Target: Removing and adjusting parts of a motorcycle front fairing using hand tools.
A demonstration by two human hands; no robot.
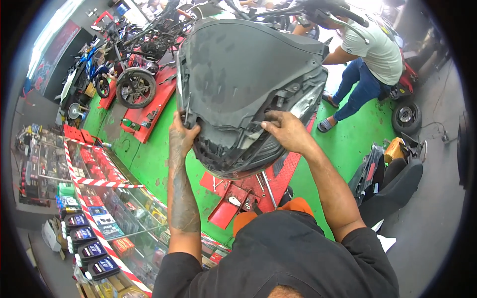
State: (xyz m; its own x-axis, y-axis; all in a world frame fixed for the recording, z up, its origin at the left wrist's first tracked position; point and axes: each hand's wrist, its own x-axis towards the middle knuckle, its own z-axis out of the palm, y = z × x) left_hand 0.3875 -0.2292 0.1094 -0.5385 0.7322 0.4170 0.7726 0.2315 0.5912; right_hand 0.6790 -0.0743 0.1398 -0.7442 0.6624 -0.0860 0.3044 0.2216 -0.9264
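In front of me is the dark grey front fairing (pixel 223 74) of a motorcycle or scooter, scuffed and dusty, with a clear headlight lens (pixel 307 102) along its right side. My left hand (pixel 183 133) grips the fairing's lower left edge, thumb on the near side and fingers partly hidden behind the rim. At the lower right, my right hand (pixel 289 130) has thumb and forefinger pinched together against the gap beside the panel's edge. Whatever is between those fingertips is too small and dark to name. Black trim sits between the two hands.
Below the fairing, a red lift platform (pixel 276 186) carries wrenches and a red tool tray (pixel 226 206). A co-worker (pixel 372 54) stands at the right. Glass display cases (pixel 134 213) line the left; a motorcycle seat (pixel 392 186) lies on the right. Behind are handlebars (pixel 343 12).
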